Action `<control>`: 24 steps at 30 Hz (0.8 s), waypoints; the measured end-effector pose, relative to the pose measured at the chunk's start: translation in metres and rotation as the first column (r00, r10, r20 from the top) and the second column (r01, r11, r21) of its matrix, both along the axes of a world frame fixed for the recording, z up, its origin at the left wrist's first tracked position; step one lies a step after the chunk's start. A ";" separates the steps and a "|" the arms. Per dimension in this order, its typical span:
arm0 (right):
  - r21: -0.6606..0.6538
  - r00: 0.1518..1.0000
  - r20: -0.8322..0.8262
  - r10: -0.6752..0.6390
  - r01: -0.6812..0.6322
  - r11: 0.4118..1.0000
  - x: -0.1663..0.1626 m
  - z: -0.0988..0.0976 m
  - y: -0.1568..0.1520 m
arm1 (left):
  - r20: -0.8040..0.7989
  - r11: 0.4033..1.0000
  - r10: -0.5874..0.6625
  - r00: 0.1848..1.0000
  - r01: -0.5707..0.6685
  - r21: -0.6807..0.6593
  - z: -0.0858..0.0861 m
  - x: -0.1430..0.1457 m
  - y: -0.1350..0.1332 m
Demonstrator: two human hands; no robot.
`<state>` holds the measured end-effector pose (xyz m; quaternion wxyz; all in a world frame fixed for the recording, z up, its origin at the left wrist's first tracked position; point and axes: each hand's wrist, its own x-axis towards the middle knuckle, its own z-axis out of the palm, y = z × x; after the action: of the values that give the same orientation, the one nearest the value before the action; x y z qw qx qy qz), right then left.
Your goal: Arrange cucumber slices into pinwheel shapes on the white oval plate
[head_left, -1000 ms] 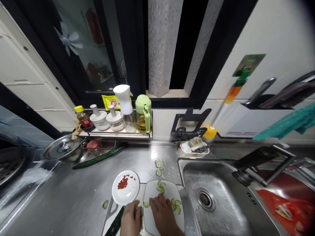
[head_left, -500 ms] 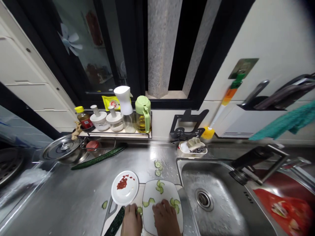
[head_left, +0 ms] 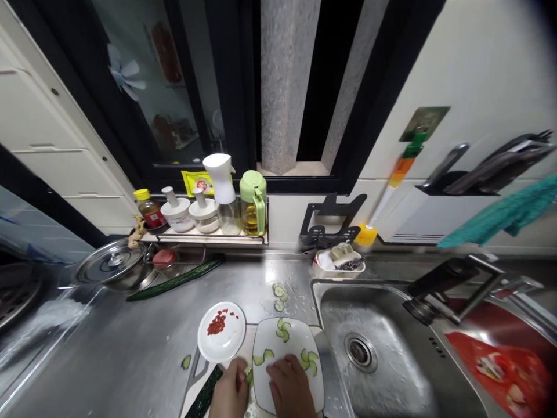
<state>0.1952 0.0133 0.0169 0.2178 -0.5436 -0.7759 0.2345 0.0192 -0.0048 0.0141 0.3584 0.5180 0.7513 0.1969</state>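
Cucumber slices (head_left: 285, 331) lie on white square plate (head_left: 304, 383), near edge of steel counter (head_left: 130, 348). You look mid-arranging. Your right hand (head_left: 289, 389) rests flat on plate, fingers loosely spread, holding nothing visible. Your left hand (head_left: 230, 395), curled, pinches slice at plate's left rim. Next placement needs care beside earlier slices. Sink (head_left: 391, 360) right; round dish (head_left: 221, 332) with red bits left.

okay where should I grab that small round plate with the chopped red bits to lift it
Grip the small round plate at its bare far-left rim, coming from the left. The red bits sit toward the back, while the square plate and left hand crowd the right and near sides.
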 end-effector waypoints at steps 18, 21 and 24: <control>-0.171 0.972 -0.235 0.021 -0.062 0.983 -0.013 0.020 0.004 | 0.702 0.949 0.307 0.643 -0.152 -0.275 0.006 0.000 0.000; -0.211 0.961 -0.275 -0.039 -0.021 0.977 -0.008 0.025 0.002 | 0.730 0.851 0.494 0.473 -0.091 -0.516 0.012 0.008 0.003; -0.263 0.956 -0.279 -0.086 0.009 0.965 -0.005 0.029 0.001 | 0.744 0.812 0.552 0.375 -0.042 -0.582 0.023 0.015 0.006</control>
<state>0.1904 0.0147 0.0462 0.2610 -0.5461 -0.6852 0.4051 0.0344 0.0014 0.0370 0.7685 0.0795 0.5518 0.3140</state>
